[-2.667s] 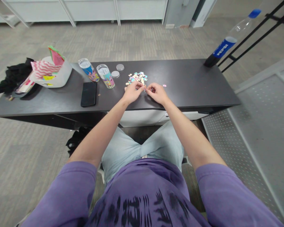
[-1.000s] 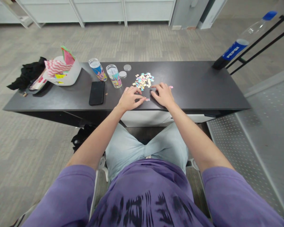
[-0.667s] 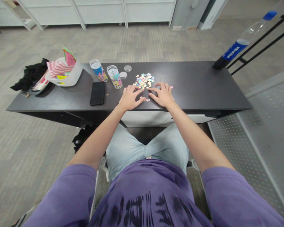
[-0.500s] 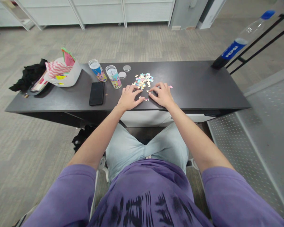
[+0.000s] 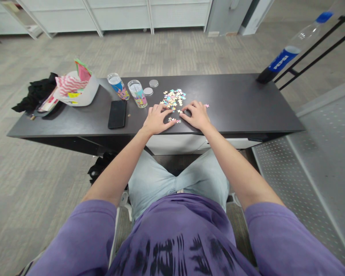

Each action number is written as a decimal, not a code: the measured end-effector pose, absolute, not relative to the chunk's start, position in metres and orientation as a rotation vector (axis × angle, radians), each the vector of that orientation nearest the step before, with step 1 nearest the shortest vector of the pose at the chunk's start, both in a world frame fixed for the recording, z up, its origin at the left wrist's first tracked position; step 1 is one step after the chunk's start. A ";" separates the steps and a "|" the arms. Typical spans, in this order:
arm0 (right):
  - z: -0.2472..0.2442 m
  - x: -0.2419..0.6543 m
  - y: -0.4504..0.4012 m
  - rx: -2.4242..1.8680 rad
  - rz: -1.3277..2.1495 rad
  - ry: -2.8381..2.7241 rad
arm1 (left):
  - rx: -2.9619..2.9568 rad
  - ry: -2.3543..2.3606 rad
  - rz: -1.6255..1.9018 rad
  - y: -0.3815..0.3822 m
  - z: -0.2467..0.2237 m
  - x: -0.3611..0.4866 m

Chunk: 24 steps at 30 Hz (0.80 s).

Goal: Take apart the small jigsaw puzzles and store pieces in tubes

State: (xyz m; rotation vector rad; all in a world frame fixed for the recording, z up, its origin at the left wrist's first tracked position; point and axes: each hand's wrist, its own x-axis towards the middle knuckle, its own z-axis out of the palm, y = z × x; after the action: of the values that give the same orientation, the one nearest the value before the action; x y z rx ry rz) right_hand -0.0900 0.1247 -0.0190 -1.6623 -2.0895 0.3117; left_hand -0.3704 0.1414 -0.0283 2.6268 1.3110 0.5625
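Note:
A loose pile of small colourful jigsaw puzzle pieces [image 5: 176, 97] lies on the dark tabletop, just beyond my hands. My left hand [image 5: 156, 118] rests on the table with thumb and index finger apart. Its thumb tip touches or nearly touches a few puzzle pieces [image 5: 177, 121] near the front edge, which look joined. With thumb and index finger close together, my right hand [image 5: 197, 115] holds a small pale puzzle piece [image 5: 179, 111] at the tabletop. One pink puzzle piece [image 5: 207, 105] sits apart, beyond the right hand's fingers.
Two clear-topped cartoon tins [image 5: 137, 94] stand left of the pile, with two round lids [image 5: 148, 91] beside them. A black phone [image 5: 117, 114] lies farther left, near a white basket [image 5: 89, 92] and black cloth [image 5: 38, 92]. A Pepsi bottle [image 5: 284, 57] stands at the far right.
The small piece at my right fingertips has shifted or turned slightly. Both hands stay almost where they were.

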 end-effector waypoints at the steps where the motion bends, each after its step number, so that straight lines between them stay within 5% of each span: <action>1: -0.019 -0.090 0.125 -1.658 0.318 -2.088 | 2.628 1.301 0.568 0.141 -0.029 -0.371; 24: -0.016 -0.087 0.126 -1.555 0.345 -2.132 | 2.620 1.259 0.558 0.142 -0.025 -0.371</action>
State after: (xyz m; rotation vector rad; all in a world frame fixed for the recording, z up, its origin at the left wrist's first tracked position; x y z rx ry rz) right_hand -0.0866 0.1258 -0.0164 -1.5547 -2.1319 0.3455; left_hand -0.3705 0.1416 -0.0249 2.6199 1.2587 0.5578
